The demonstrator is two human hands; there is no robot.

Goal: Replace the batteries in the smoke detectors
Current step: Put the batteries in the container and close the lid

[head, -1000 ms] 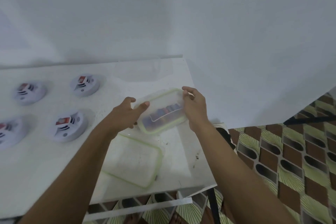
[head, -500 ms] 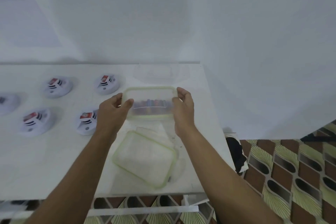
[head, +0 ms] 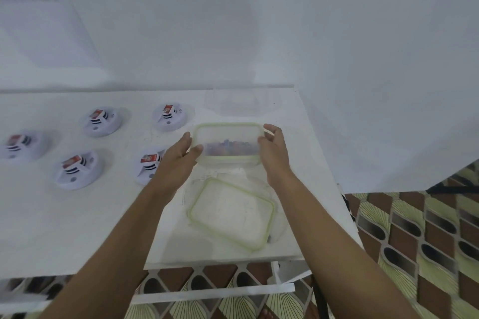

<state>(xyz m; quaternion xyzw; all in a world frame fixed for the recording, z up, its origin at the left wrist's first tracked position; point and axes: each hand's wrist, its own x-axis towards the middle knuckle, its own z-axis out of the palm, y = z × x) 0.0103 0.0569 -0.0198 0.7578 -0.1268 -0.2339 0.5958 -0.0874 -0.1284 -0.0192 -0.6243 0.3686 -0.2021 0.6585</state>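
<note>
A clear plastic container [head: 228, 142] with a green rim holds several colourful batteries. My left hand [head: 178, 160] grips its left end and my right hand [head: 274, 153] grips its right end, just above the white table [head: 77, 228]. Its green-rimmed lid [head: 230, 212] lies flat on the table right in front of it. Several round white smoke detectors lie to the left, each with a red-labelled battery showing: one [head: 169, 116] at the back, one [head: 149, 166] partly behind my left wrist, and one [head: 76, 169] further left.
Two more detectors [head: 102, 122] [head: 22, 144] sit at the far left. A white wall rises behind the table. The table's right edge [head: 326, 163] drops to a brown and green patterned floor [head: 414, 241]. A white frame bar [head: 212, 292] runs under the front edge.
The container has gone from tilted at the table's right side to level and further back. My view has swung left, so more detectors show.
</note>
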